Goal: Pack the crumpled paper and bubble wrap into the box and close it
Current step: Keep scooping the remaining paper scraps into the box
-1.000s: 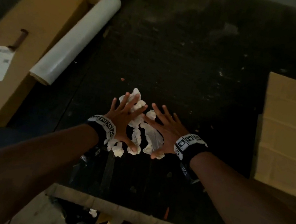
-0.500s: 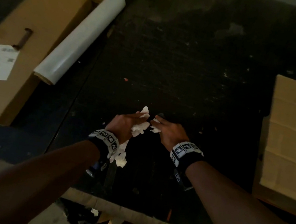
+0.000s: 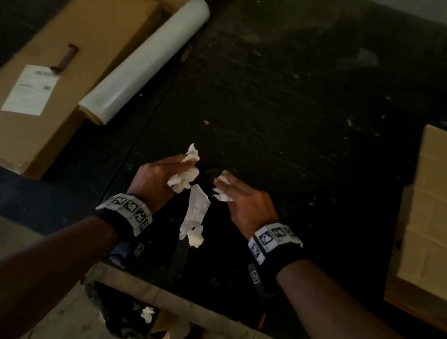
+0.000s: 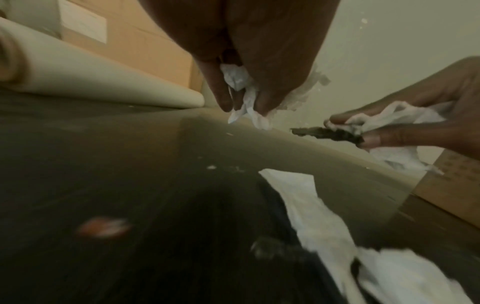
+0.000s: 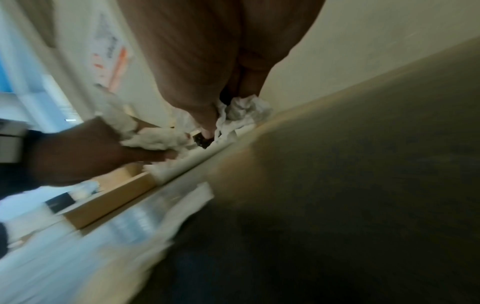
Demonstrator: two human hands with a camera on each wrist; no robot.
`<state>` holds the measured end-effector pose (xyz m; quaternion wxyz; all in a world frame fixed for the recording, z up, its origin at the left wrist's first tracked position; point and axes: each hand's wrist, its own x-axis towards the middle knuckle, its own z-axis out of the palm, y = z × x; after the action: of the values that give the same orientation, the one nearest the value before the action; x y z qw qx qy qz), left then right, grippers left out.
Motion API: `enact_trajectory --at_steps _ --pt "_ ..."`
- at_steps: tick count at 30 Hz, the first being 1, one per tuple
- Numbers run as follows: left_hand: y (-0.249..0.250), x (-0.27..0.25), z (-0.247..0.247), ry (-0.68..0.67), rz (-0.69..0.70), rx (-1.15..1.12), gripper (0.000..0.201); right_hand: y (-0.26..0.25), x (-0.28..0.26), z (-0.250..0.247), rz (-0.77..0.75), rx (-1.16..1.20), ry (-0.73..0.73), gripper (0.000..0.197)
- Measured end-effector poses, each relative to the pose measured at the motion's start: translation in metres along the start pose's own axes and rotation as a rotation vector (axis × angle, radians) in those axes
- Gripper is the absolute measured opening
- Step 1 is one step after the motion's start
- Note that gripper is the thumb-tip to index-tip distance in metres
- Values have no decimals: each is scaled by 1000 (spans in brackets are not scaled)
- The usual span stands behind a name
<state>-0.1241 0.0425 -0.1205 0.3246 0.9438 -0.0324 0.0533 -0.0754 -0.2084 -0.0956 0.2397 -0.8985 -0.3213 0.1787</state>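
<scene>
Over the dark tabletop [image 3: 286,91] my left hand [image 3: 163,173] grips a wad of white crumpled paper [image 3: 185,175], which shows between its fingers in the left wrist view [image 4: 241,86]. My right hand [image 3: 237,193] pinches a smaller piece of paper [image 3: 221,195] together with a dark scrap [image 4: 327,133]. A clear strip of bubble wrap with a paper lump at its end [image 3: 195,217] hangs or lies between the two hands, held by neither as far as I can see. An open box [image 3: 140,293] with dark contents and a paper bit sits below the table's near edge.
A white film roll [image 3: 145,62] lies at the back left against a long cardboard box [image 3: 45,76] with a label. Flattened cardboard [image 3: 444,219] is stacked at the right edge. Small scraps dot the tabletop.
Both hands were spread flat over the paper pile, then closed on it and lifted. They have now drawn apart, each with paper, and the bubble wrap strip has dropped between them.
</scene>
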Motion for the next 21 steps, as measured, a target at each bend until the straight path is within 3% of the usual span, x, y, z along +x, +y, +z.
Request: enact_trajectory --at_steps 3,7,10,13,17,21 --pt "-12 -38 -10 -2 -109 0 64 -33 4 31 -141 -45 -40 62" --pt "-24 -82 -11 11 -147 -57 63 -43 6 77 -288 -108 -98 53" --pt "-27 -105 -11 -11 -186 -60 63 -38 0 92 -243 -222 -188 63" --pt "-26 -119 -10 -26 -176 -84 62 -35 -7 92 -252 -281 -139 64" --pt "-21 -129 -6 -31 -171 -31 68 -27 -7 88 -292 -346 -209 78" --pt "-19 -139 0 -77 -124 36 75 -20 -1 88 -328 -305 -214 79"
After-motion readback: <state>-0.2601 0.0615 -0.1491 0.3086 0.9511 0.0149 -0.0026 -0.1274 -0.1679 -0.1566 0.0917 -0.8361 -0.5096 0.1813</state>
